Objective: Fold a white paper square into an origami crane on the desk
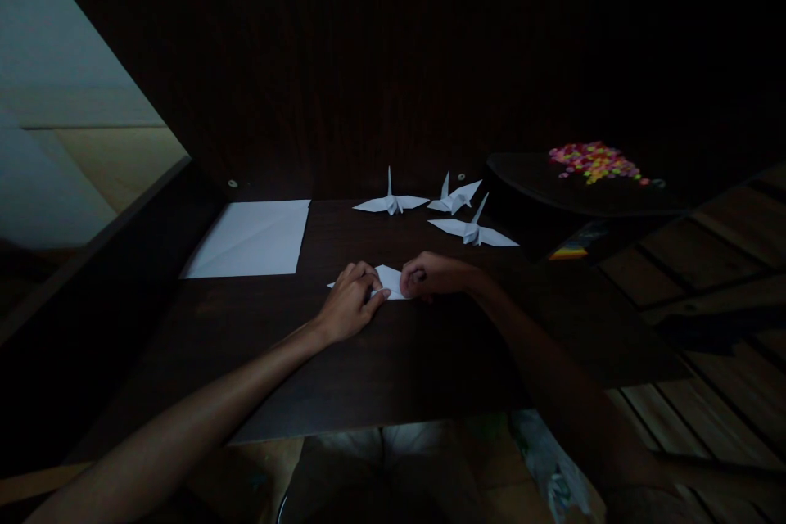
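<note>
A small folded piece of white paper [389,277] lies on the dark tabletop between my two hands. My left hand [354,295] is bent over its left side, with the thumb pressing near the lower edge and a pointed tip sticking out at the far left. On the right side, my right hand [423,273] has its fingers curled onto the paper, its fingertips partly hidden. Just beyond my hands sit three white paper cranes: one at the left [393,204], one behind [455,198] and one nearer [472,231].
White paper sheets [251,239] lie at the left of the dark table [344,377]. On a raised dark shelf [521,172] at the right is a heap of small colourful pieces [595,161]. A dark panel [368,57] rises behind, and a low side board [123,237] bounds the left.
</note>
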Motion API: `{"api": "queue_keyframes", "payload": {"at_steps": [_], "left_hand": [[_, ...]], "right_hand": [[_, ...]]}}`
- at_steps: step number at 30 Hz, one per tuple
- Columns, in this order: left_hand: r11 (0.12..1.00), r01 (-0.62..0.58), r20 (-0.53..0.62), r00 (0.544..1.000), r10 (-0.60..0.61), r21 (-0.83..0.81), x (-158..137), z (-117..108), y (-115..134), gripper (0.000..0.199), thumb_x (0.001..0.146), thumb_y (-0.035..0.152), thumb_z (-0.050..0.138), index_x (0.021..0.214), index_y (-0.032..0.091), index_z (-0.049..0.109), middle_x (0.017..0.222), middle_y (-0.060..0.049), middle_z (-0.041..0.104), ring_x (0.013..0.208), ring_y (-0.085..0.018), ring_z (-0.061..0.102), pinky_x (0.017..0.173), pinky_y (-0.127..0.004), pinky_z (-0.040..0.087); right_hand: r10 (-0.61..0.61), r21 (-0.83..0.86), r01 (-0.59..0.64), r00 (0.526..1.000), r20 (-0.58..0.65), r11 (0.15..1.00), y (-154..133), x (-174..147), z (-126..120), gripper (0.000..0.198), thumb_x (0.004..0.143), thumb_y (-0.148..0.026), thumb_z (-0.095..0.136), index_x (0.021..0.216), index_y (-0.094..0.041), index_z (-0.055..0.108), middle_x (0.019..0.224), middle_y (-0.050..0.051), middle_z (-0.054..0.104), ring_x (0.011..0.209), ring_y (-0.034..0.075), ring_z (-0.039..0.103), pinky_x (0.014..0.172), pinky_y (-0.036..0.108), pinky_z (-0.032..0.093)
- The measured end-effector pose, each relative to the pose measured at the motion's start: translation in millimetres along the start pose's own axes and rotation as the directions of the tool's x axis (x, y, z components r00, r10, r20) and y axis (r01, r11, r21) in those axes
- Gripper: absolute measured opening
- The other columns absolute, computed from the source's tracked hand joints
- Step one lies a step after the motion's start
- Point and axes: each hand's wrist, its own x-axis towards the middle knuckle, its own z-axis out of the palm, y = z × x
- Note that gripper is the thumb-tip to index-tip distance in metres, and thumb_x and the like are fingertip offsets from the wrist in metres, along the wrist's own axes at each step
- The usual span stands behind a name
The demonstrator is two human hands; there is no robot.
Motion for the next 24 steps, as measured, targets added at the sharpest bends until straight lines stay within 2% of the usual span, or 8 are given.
{"api": "queue_keyframes", "payload": {"at_steps": [12, 18, 24], "left_hand": [[1.0, 0.01, -0.017, 1.0, -0.01, 0.005, 0.1, 1.7, -0.3, 0.015, 0.09, 0.029, 0.054, 0.083, 0.018, 0.06, 0.096, -0.006, 0.058, 0.093, -0.023, 0.053, 0.089, -0.04, 0.041], [1.0, 0.006, -0.025, 1.0, -0.006, 0.012, -0.1, 3.2, -1.1, 0.015, 0.09, 0.029, 0.055, 0.082, 0.018, 0.06, 0.095, -0.006, 0.058, 0.093, -0.023, 0.053, 0.088, -0.039, 0.041], [1.0, 0.005, -0.032, 0.999, -0.004, 0.007, 0.4, 3.6, -2.8, 0.015, 0.09, 0.029, 0.054, 0.082, 0.018, 0.06, 0.094, -0.006, 0.057, 0.092, -0.023, 0.052, 0.087, -0.039, 0.041]], "right_hand": [[0.022, 0.019, -0.021, 1.0, -0.019, 1.0, 2.3, 1.1, 1.5, 0.011, 0.069, -0.022, 0.065, 0.077, -0.014, 0.066, 0.064, -0.001, 0.063, 0.048, 0.008, 0.056, 0.044, 0.018, 0.046], [0.01, 0.046, -0.01, 1.0, -0.001, 0.999, -2.0, 3.8, 1.1, 0.013, 0.066, -0.024, 0.068, 0.071, -0.015, 0.059, 0.059, -0.004, 0.06, 0.047, 0.009, 0.055, 0.043, 0.019, 0.045], [-0.059, 0.08, 0.06, 0.998, -0.009, 0.995, 4.9, 3.7, -0.8, 0.016, 0.07, -0.027, 0.065, 0.079, -0.015, 0.059, 0.057, -0.006, 0.057, 0.045, 0.008, 0.054, 0.043, 0.018, 0.042]]}}
